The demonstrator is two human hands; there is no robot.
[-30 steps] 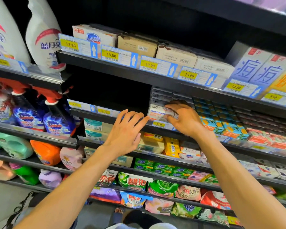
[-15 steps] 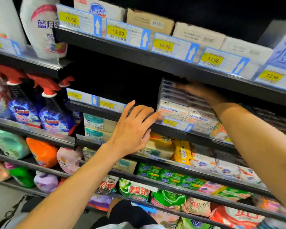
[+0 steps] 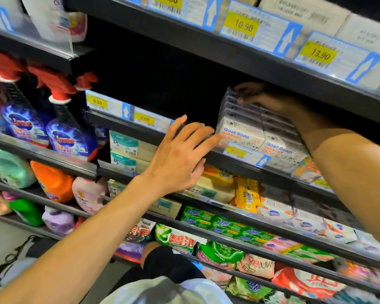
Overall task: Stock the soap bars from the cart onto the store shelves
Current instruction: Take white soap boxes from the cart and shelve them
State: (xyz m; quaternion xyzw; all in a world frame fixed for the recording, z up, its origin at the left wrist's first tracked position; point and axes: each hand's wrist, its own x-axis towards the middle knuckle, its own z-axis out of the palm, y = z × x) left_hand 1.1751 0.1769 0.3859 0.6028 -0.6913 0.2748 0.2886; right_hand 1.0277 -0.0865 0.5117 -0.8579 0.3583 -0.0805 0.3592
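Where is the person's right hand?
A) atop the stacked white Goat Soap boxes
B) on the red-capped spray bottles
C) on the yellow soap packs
A: the right hand lies on top of the stacked white Goat Soap boxes, beneath the upper black shelf.

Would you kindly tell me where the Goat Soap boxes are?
In the head view, the Goat Soap boxes sit right of centre above an 8.00 price tag, left hand beside them, right hand on the stack's top.

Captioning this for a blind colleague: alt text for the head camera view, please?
A person's right hand reaches into a dark store shelf onto stacked Goat Soap boxes, its grip hidden in shadow. The left hand hovers open beside them, by the price tags.
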